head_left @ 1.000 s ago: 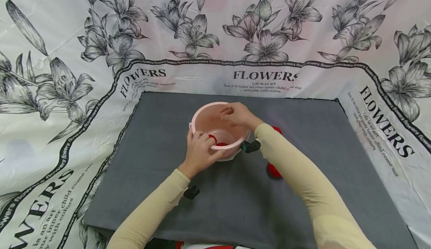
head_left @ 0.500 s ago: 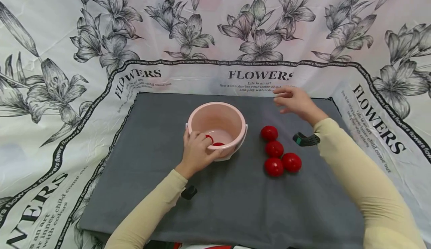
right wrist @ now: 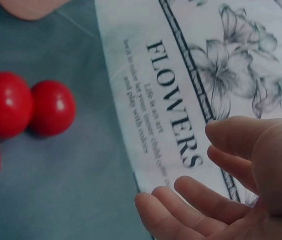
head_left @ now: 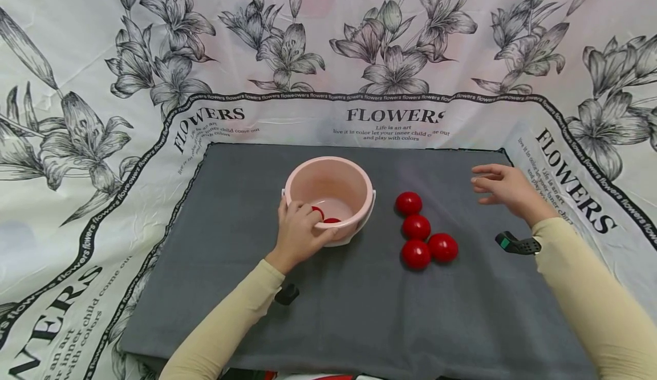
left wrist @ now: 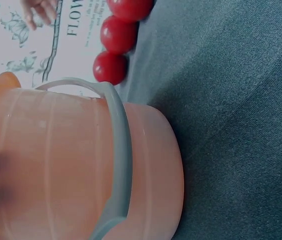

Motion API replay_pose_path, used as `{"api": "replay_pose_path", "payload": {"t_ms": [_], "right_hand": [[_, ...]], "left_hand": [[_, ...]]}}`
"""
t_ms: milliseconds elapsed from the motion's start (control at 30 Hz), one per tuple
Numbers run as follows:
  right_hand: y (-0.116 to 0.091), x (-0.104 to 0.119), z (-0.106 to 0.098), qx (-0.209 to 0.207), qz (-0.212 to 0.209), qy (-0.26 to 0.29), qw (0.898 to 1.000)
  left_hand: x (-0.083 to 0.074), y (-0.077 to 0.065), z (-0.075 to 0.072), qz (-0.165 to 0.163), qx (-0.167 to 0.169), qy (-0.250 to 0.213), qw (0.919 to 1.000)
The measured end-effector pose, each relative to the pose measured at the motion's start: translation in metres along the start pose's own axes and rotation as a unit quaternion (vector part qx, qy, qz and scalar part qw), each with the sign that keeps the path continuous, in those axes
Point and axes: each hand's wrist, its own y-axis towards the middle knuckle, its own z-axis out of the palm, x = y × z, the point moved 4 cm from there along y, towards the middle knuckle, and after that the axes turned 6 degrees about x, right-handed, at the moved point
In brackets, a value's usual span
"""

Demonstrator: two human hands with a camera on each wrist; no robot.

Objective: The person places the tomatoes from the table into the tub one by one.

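My left hand point(head_left: 300, 233) grips the near left rim of a pink bucket point(head_left: 359, 211), fingers over the edge and thumb along the front. The bucket stands upright, and its pale handle point(left wrist: 122, 150) hangs down the side in the left wrist view. Inside, red shapes point(head_left: 332, 220) show at the bottom, partly hidden by the fingers and rim. Several glossy red balls point(head_left: 416, 227) lie in a cluster right of the bucket. My right hand point(head_left: 505, 189) hovers right of them, holding nothing, with fingers loosely bent; in the right wrist view the balls point(right wrist: 53, 107) are apart from it.
A dark grey cloth point(head_left: 359, 317) covers the table. White flower-printed sheeting point(head_left: 400, 72) rises behind and along both sides. Each wrist carries a black strap, the right wrist strap point(head_left: 518, 244) being the plainer one.
My right hand has come out from over the bucket and moved right, past the red balls, uncovering them. My left hand keeps its grip on the rim, and the head view has shifted slightly.
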Motion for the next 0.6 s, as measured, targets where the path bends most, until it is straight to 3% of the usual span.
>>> {"api": "replay_pose_path", "payload": {"t_ms": [333,600], "right_hand": [[-0.018,-0.049,0.011,0.006,0.014,0.022,1.0],[-0.018,-0.074,0.032,0.024,0.021,0.052,0.998]], "left_hand": [[-0.001,0.0,-0.002,-0.002,0.002,-0.004,1.0],[0.0,-0.001,-0.001,0.0,-0.005,0.004,1.0]]}}
